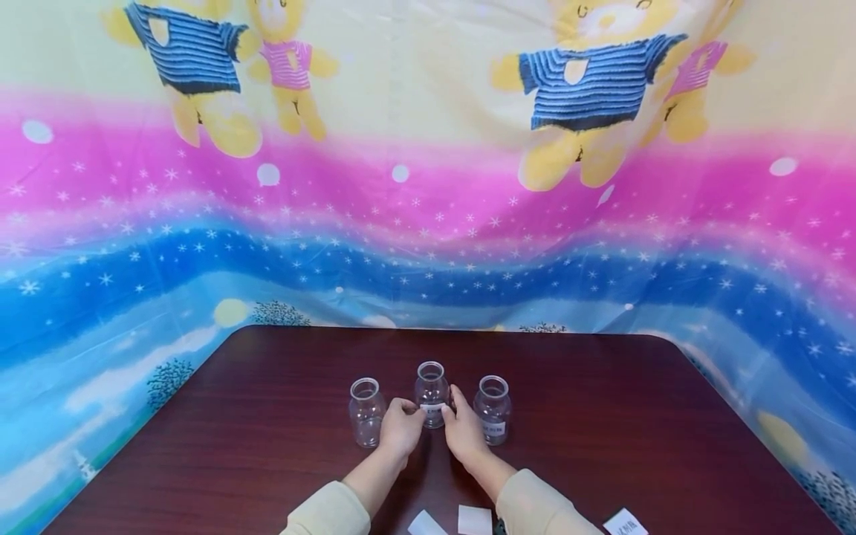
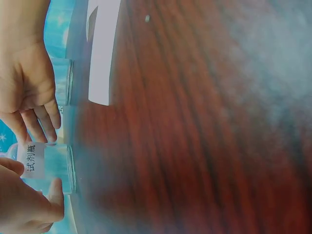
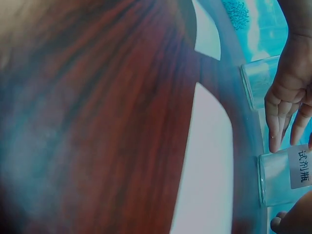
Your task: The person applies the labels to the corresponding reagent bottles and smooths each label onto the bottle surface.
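Observation:
A clear glass bottle (image 1: 431,377) with a wide neck stands upright between my two hands. On its near side is a white label (image 2: 34,161) with printed Chinese characters. My left hand (image 1: 401,431) grips the bottle's left side, thumb by the label's left end. From the right, my right hand (image 1: 466,429) holds the bottle, its thumb on the label's right end and a finger along the side. In the right wrist view, the left hand's fingers (image 3: 274,129) reach down to the bottle, while only part of the right hand (image 3: 297,214) shows.
A second glass bottle (image 1: 366,416) stands left of my left hand. Another labelled bottle (image 1: 493,405) is partly behind my right hand. Near the front lie white paper pieces (image 1: 475,520) and a printed label (image 1: 626,522). A patterned cloth (image 1: 401,223) hangs behind the dark table (image 1: 602,416).

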`<act>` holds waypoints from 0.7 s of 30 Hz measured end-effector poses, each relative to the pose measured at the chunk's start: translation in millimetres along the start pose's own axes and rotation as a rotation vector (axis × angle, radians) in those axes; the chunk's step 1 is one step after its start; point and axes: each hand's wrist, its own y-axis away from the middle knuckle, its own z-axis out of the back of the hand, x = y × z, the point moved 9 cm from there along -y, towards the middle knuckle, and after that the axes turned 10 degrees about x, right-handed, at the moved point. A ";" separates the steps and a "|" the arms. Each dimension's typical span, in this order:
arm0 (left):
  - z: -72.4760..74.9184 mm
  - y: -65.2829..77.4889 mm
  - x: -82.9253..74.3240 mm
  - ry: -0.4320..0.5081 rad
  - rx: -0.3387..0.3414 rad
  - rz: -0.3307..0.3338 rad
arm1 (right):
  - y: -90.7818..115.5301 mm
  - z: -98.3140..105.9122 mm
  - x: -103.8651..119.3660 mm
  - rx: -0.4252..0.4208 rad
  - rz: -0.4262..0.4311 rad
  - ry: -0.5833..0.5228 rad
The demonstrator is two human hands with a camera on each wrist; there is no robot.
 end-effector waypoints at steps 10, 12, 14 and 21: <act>-4.5 -5.6 4.1 0.027 0.020 -0.007 | -3.8 -2.0 -5.6 0.021 -0.035 -0.037; -3.6 -6.8 6.6 0.038 0.017 0.004 | -4.7 -4.2 -6.5 0.018 -0.033 -0.049; -2.4 -7.4 8.4 0.045 0.016 0.016 | -4.9 -6.5 -7.2 0.014 -0.033 -0.055; -3.3 -6.4 7.1 0.073 0.001 0.021 | -2.7 -4.1 -5.4 -0.022 -0.017 -0.066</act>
